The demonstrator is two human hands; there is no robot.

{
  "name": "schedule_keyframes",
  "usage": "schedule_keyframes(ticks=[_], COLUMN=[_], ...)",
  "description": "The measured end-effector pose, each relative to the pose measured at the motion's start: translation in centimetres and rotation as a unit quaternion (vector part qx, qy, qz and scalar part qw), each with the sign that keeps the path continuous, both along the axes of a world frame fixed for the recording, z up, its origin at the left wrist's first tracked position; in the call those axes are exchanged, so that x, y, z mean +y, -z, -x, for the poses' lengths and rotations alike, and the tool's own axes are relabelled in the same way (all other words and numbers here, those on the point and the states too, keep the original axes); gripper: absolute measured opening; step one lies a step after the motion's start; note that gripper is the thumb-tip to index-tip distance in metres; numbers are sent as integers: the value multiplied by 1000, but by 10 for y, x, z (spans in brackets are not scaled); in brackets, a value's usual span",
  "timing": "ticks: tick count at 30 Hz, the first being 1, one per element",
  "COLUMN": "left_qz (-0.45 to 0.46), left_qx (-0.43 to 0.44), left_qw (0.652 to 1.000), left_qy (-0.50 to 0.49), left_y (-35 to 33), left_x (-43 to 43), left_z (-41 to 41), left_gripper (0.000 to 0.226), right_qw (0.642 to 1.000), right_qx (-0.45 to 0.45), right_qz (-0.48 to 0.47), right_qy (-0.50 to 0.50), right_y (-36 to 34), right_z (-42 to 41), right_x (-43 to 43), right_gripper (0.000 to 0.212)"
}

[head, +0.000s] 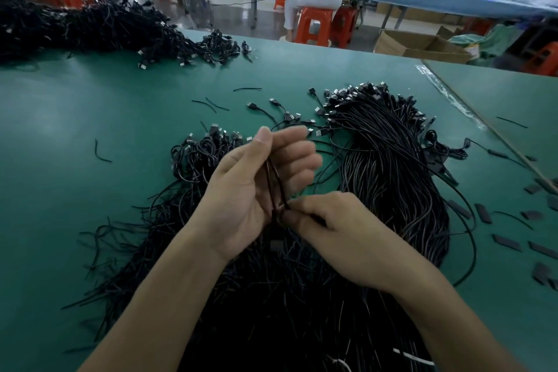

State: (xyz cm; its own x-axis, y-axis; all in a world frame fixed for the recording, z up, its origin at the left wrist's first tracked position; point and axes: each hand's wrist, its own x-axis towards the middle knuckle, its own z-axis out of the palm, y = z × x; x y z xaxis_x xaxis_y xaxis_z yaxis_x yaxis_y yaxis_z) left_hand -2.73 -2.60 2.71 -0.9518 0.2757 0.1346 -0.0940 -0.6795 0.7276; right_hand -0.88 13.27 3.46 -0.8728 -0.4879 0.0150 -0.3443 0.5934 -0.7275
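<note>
- Two hands meet above the green bench [90, 118], over a loose heap of black cables [271, 296];
- left hand [253, 190]: palm turned inward, thumb up, fingers curled round a looped cable [276, 181] that runs down across the palm;
- right hand [338, 229]: fingertips pinch the same looped cable at its lower end, just beside the left palm; a plug [274, 244] hangs under the pinch;
- long bundle [389, 154] with USB ends lies to the right; flat black pieces [483, 213] are scattered beyond it.
</note>
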Motion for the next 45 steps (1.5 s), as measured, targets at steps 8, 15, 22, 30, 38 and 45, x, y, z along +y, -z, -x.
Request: schedule_keyframes(ticks=[8, 15, 22, 30, 38, 45], left_qz=[465, 319, 11, 232, 406, 306], left_qx=[162, 12, -28, 111, 101, 43], left_qw=[857, 946, 999, 947, 908, 940], left_qy=[-153, 64, 27, -191, 25, 143], left_y=[11, -3, -4, 11, 6, -3], left_x=[5, -4, -5, 3, 6, -7], left_z=[0, -6, 0, 3, -9, -10], left_gripper=[36, 60, 43, 35, 54, 59], right_qw=[993, 967, 995, 990, 990, 977], right_qx=[122, 132, 52, 36, 141, 119], right_qz=[0, 189, 64, -119, 10, 158], right_qy=[10, 106, 47, -71, 0, 74], right_y=[-18, -21, -3, -10, -33, -26], right_z=[2, 15, 3, -14, -5, 4], right_x=[6, 11, 0, -6, 19, 25], right_gripper=[22, 11, 26, 21, 9, 9])
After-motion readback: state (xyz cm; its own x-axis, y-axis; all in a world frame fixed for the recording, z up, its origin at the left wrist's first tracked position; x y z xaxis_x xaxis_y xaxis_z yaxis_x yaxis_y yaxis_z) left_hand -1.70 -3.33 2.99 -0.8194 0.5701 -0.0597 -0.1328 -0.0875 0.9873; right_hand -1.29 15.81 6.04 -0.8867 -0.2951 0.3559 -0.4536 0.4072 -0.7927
